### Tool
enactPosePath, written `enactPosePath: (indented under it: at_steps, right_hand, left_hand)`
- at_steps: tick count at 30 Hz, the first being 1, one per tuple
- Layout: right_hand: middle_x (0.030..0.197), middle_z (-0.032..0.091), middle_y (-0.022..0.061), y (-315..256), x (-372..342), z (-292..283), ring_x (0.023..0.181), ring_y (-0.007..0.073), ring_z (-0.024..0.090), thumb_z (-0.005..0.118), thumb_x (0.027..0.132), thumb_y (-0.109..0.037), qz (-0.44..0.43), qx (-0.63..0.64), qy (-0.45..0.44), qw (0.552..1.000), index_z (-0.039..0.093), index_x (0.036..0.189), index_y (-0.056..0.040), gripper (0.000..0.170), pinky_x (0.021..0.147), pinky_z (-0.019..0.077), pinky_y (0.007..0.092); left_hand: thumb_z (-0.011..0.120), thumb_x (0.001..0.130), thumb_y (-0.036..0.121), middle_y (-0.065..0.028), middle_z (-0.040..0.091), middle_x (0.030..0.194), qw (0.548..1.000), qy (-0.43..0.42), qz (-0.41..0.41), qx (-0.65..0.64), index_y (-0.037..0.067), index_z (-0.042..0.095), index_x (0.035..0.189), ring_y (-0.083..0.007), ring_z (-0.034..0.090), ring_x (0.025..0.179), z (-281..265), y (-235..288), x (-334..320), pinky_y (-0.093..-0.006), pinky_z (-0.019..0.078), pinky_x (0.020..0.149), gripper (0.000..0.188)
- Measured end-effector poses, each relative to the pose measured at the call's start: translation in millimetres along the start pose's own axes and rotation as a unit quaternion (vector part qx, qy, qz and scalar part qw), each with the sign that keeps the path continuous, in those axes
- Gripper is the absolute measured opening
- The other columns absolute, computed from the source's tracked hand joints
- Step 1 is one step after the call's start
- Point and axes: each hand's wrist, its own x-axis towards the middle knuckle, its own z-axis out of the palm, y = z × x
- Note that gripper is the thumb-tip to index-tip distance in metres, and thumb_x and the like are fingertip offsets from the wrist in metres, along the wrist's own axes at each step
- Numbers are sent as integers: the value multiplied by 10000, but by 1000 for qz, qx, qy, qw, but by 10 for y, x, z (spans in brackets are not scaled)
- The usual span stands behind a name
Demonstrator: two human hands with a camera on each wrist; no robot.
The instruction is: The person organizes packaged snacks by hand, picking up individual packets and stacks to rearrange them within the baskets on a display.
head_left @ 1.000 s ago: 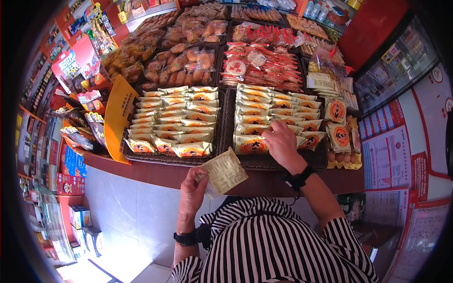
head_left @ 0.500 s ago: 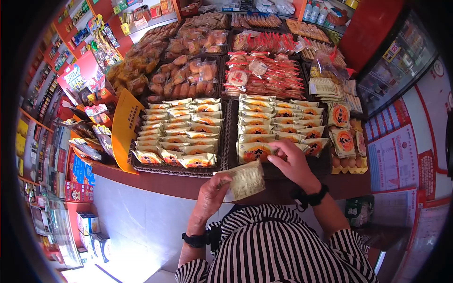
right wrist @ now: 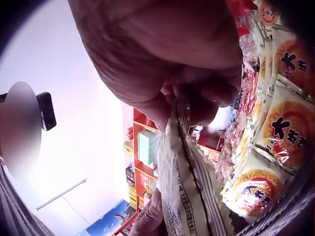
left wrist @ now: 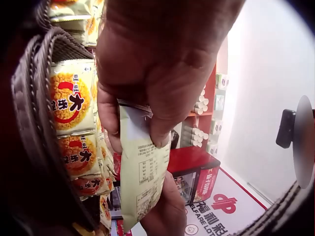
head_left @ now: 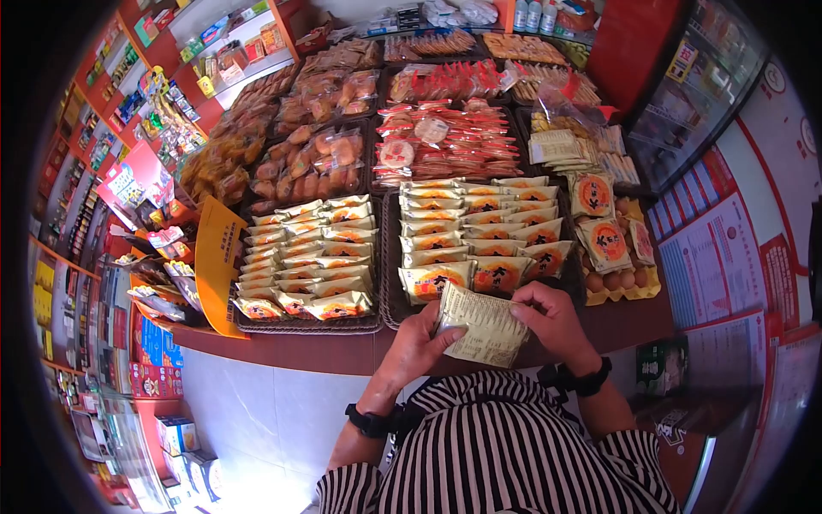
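A cream packet (head_left: 483, 325), its printed back facing up, is held between both hands in front of the right basket's near edge. The left hand (head_left: 417, 344) pinches its left end, thumb on top; the left wrist view shows that thumb on the packet (left wrist: 142, 167). At the packet's upper right corner the right hand (head_left: 556, 321) pinches the edge; in the right wrist view its fingers grip the crimped end of the packet (right wrist: 184, 182). Rows of similar packets, orange fronts up, lie in the right basket (head_left: 391, 295) and in the left basket (head_left: 300, 326).
Behind the baskets are trays of red-wrapped snacks (head_left: 454, 146) and bagged buns (head_left: 312, 163). Eggs in a yellow carton (head_left: 653, 283) stand at the right, a yellow display box (head_left: 215, 265) at the left. The brown counter edge (head_left: 282, 349) runs along the front.
The right hand has come away from the basket's front packets and taken hold of the packet in the left hand. The left hand has moved right, and the camera view has shifted.
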Motion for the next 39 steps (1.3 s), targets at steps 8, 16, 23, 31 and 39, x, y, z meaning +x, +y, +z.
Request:
enactPosePath:
  at_steps: [8, 16, 23, 31, 39]
  right_hand:
    - [824, 574, -14, 20, -92, -335, 726, 38, 504, 632, 813, -53, -18, 75, 41, 996, 577, 872, -7, 93, 658, 421, 204]
    - [804, 549, -18, 284, -143, -656, 717, 36, 498, 614, 824, -18, -85, 129, 83, 984, 564, 884, -13, 79, 645, 417, 185]
    - [905, 611, 74, 319, -433, -974, 771, 137, 621, 448, 958, -342, 91, 267, -101, 954, 524, 1081, -11, 361, 613, 508, 242]
    - [1189, 524, 95, 262, -461, -975, 1077, 126, 514, 547, 874, -63, -7, 340, -44, 939, 336, 1309, 18, 490, 936, 424, 277]
    - [1216, 509, 73, 331, -439, -1261, 1113, 129, 500, 531, 883, -37, -33, 317, -14, 948, 376, 1283, 5, 430, 956, 418, 297]
  left_hand:
    - [627, 866, 104, -46, 642, 967, 999, 13, 10, -38, -11, 527, 1136, -83, 552, 909, 252, 121, 135, -254, 450, 829, 310]
    - [646, 850, 82, -40, 640, 912, 987, 118, 96, 52, 3, 554, 1066, -73, 538, 815, 605, 28, 194, -238, 456, 759, 248]
    - [677, 634, -37, -106, 632, 902, 813, 232, 423, 328, 68, 585, 944, -287, 624, 804, 945, 283, 295, -383, 508, 713, 340]
    - [730, 585, 65, -86, 583, 1076, 769, 147, 463, 417, 123, 611, 951, -325, 575, 952, 1457, 189, 326, -397, 487, 768, 389]
    - [700, 809, 282, -101, 551, 1162, 959, 195, 203, -22, -12, 518, 1160, -177, 558, 999, 1527, 168, 322, -349, 500, 829, 493]
